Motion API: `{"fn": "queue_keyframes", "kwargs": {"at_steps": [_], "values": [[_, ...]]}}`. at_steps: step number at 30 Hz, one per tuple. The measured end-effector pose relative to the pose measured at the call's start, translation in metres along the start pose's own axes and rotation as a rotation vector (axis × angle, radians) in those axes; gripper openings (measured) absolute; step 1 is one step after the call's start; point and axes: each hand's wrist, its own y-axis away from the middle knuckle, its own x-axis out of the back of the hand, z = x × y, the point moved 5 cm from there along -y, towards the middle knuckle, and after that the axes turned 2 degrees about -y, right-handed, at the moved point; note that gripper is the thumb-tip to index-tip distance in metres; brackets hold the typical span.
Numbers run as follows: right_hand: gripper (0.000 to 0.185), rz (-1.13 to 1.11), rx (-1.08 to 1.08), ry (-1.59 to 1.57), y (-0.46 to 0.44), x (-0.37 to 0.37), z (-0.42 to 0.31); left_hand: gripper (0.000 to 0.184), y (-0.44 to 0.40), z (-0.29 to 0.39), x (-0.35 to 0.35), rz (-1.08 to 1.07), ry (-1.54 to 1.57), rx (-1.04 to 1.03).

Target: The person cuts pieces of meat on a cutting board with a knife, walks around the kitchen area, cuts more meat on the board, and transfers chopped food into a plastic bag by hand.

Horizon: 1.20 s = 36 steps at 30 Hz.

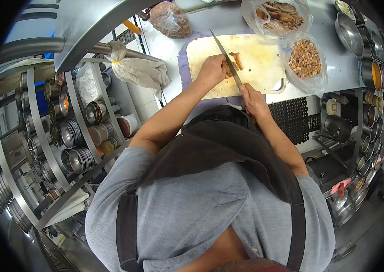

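A long kitchen knife (226, 59) slants across the pale cutting board (264, 54), its tip pointing away to the upper left. My right hand (253, 100) is closed around its handle near the board's front edge. Left of the blade, my left hand (212, 70) presses curled fingers on a piece of brown meat (227, 71), partly hidden under them. Just right of the blade lies a cut brown-and-pale meat piece (238, 60), with small crumbs scattered around it.
A bag of diced meat (305, 58) stands right of the board, and a bag of larger brown pieces (280, 16) behind it. Another filled bag (170, 20) sits at the back left. A cloth (139, 70) hangs on a rail; a metal bowl (349, 35) is far right.
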Motion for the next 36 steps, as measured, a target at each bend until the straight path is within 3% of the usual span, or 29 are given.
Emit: {"fn": "queue_keyframes", "kwargs": {"at_steps": [4, 6, 10, 14, 19, 24, 26, 30, 32, 36], "values": [[0.036, 0.012, 0.001, 0.008, 0.001, 0.004, 0.001, 0.029, 0.009, -0.001, 0.008, -0.043, 0.051, -0.007], [0.036, 0.004, -0.030, -0.006, 0.004, 0.004, 0.003, 0.036, 0.019, 0.007, 0.015, 0.019, -0.111, -0.184], [0.036, 0.024, -0.005, 0.006, 0.003, -0.002, 0.011, 0.042, 0.019, 0.009, 0.006, -0.028, -0.092, -0.171], [0.035, 0.081, 0.088, 0.064, 0.006, -0.006, 0.014, 0.041, 0.016, 0.007, -0.001, 0.010, -0.052, -0.147], [0.035, 0.076, 0.056, 0.054, 0.011, 0.000, 0.004, 0.038, 0.012, 0.008, 0.003, -0.031, -0.111, -0.135], [0.035, 0.075, 0.063, 0.084, 0.012, 0.006, -0.004, 0.021, 0.004, -0.002, 0.007, -0.075, 0.034, 0.024], [0.035, -0.005, -0.080, 0.052, 0.013, 0.009, -0.009, 0.018, 0.001, -0.003, 0.005, -0.053, 0.029, -0.003], [0.035, -0.040, -0.160, 0.020, 0.013, 0.010, -0.008, 0.014, 0.000, -0.008, 0.002, -0.034, 0.075, -0.032], [0.034, 0.071, 0.026, 0.098, 0.010, 0.011, 0.003, 0.014, -0.001, -0.007, 0.003, -0.036, 0.056, -0.031], [0.034, 0.065, 0.032, 0.112, 0.014, 0.016, -0.002, 0.014, -0.001, -0.008, 0.002, -0.043, 0.050, -0.014]]}}
